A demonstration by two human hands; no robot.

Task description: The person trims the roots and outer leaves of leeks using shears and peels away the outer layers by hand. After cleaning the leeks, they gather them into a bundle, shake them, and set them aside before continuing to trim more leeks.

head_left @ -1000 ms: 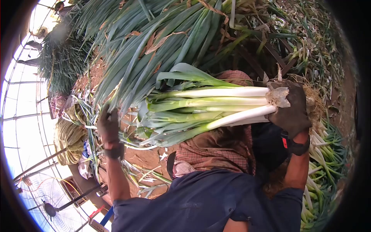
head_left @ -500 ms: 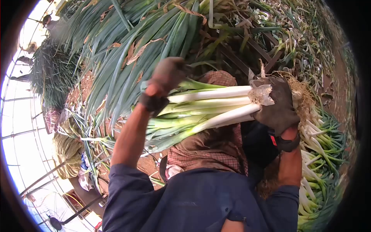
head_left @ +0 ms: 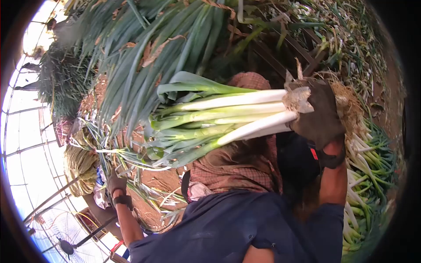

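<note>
A bundle of thick green onions (head_left: 245,111) lies across my lap, its white shanks to the right and green leaves to the left. My right hand (head_left: 319,114), in a dark, soiled glove, is closed around the root end. Pale, papery skin (head_left: 299,100) shows against this glove. Far to the left, my gloved left hand (head_left: 116,182) is away from the bundle, near loose leaves and a thin pale stalk (head_left: 109,151). Its fingers are small and blurred, and whether they hold anything does not show.
A large heap of green onion leaves (head_left: 171,39) fills the upper left. More green onions (head_left: 362,175) lie along the right with roots above them. Trimmings (head_left: 346,35) cover the upper right. A fan (head_left: 66,247) and a greenish-yellow sack (head_left: 81,164) stand at the left.
My left hand has swung from above the bundle's leaves down and out to the far left. My right hand keeps hold of the root end; the leaves now show uncovered.
</note>
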